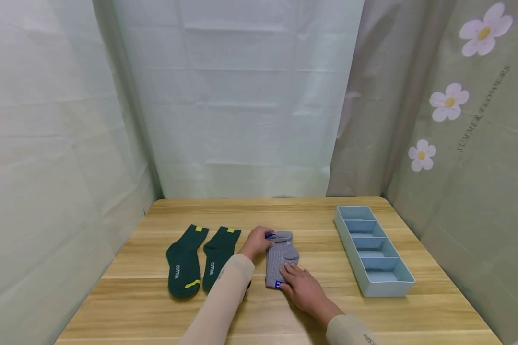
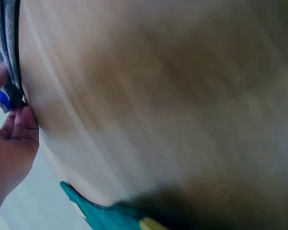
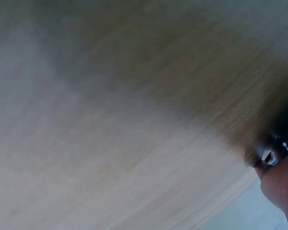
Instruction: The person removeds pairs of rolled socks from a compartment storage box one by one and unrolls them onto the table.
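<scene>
Grey socks (image 1: 281,258) lie mid-counter (image 1: 285,311), folded, w/ blue tabs at both ends. Left hand (image 1: 255,242) pinches the far end, fingers (image 2: 20,125) curled at the blue tab. Right hand (image 1: 304,287) presses the near end, fingers fairly straight (flat on the fabric). Green socks (image 1: 198,261) lie just left; blue divided tray (image 1: 371,249) well apart at right.

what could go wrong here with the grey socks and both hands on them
The left hand holds the far end of the grey socks and the right hand presses the near end, so an uneven pull might slide the stacked pair out of line. The green socks lie close beside the left forearm, and a sweep could drag them. The blue divided tray stands apart, so a carry there might loosen the grip.
</scene>
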Demonstrator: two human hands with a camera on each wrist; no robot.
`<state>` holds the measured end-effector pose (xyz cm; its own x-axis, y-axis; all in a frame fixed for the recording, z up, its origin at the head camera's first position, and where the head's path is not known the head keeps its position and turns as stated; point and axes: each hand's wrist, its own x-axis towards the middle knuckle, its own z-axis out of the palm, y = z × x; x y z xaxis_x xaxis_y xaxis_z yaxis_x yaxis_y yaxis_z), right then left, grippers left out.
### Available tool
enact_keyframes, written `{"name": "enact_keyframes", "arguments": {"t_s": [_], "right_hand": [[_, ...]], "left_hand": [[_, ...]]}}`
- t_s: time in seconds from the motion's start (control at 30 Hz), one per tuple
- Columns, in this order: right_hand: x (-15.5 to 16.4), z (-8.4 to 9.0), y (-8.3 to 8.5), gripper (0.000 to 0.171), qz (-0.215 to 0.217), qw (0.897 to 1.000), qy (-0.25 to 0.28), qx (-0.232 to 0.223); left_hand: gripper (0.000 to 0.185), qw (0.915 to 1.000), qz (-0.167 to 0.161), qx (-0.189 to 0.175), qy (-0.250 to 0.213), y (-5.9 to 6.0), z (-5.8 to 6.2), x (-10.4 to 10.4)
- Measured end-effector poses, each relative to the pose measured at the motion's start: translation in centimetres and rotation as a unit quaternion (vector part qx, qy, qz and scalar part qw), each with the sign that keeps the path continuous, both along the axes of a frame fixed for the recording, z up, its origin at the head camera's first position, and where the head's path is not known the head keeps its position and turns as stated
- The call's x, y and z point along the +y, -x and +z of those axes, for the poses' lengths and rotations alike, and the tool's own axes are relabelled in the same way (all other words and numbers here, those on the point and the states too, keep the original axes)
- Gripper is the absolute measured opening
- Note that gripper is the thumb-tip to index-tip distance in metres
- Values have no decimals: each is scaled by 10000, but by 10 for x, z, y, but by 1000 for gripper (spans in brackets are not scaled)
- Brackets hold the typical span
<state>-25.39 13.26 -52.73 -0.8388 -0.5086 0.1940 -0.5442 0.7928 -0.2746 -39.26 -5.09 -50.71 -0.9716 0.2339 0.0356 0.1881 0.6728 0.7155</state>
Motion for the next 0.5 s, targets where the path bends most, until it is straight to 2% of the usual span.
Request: {"name": "enact_keyframes", "arguments": {"t_s": [0.27,0.5], "right_hand": [[1,1,-1,44,-23,9999,27,-119],[0,3,-3,44,47,9999,64,-72]], "left_hand": [[25,9995,-58,235,195,5,2,3],[28,9993,230,231,157,9,-1,2]]}}
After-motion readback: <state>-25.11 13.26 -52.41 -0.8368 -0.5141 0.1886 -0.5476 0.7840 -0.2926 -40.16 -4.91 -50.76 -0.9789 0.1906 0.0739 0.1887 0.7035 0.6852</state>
